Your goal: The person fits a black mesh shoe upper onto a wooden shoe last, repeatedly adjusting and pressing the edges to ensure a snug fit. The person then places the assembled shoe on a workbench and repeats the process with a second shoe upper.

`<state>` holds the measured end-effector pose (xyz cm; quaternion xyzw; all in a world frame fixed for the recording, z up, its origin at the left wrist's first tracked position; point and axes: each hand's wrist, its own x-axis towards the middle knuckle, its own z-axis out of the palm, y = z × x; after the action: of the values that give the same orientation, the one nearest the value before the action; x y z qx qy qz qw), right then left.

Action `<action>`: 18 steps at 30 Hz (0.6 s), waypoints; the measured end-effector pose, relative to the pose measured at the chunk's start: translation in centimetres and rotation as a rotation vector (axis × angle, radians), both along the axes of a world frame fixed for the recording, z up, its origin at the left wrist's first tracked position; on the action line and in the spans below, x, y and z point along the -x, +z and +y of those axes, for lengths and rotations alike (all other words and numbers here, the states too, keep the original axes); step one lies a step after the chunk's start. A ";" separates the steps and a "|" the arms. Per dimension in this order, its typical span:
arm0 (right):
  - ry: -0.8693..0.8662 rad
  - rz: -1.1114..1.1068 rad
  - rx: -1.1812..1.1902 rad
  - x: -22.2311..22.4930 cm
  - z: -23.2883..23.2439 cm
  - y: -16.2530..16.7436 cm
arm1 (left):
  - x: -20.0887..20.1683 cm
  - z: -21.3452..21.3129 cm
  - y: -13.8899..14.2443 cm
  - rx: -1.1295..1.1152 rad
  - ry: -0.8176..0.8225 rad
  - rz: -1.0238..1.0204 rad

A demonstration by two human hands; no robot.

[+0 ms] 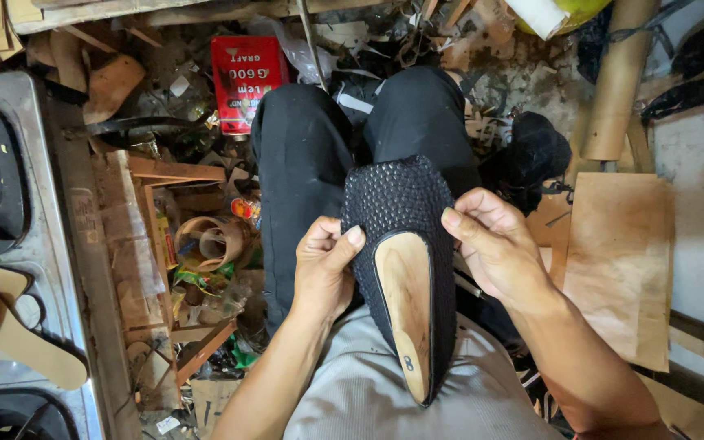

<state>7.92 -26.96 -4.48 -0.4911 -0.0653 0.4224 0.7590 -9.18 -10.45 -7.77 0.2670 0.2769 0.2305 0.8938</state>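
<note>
A metal stove top [10, 163] fills the floor well left of the black woven shoe [401, 220], and a brown cardboard sheet [621, 261] lies to the shoe's right. The shoe sits on a wooden last [407, 301], resting on the person's lap between both hands. The right hand [499, 244] pinches the shoe's right edge with its thumb on top. The left hand [323, 269] grips its left side, thumb pressed on the weave. Beyond the shoe's toe lies a red tin [246, 77].

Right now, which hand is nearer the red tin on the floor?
Left. The left hand sits below and right of the red tin; the right hand lies farther right.
</note>
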 end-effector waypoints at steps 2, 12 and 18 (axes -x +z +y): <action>0.005 0.008 0.001 0.0 0.0 0.0 | -0.1 0.1 0.1 0.008 0.007 0.017; 0.018 0.088 0.057 -0.2 1.5 -0.4 | -1.5 1.0 -0.2 -0.064 0.028 0.148; -0.041 0.198 0.176 -0.7 3.0 -1.1 | -3.4 1.1 -0.7 -0.062 -0.035 0.275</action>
<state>8.61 -23.96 -5.60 -0.5127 0.0572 0.4576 0.7242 -5.81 -9.32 -8.48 0.3285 0.3848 0.1847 0.8426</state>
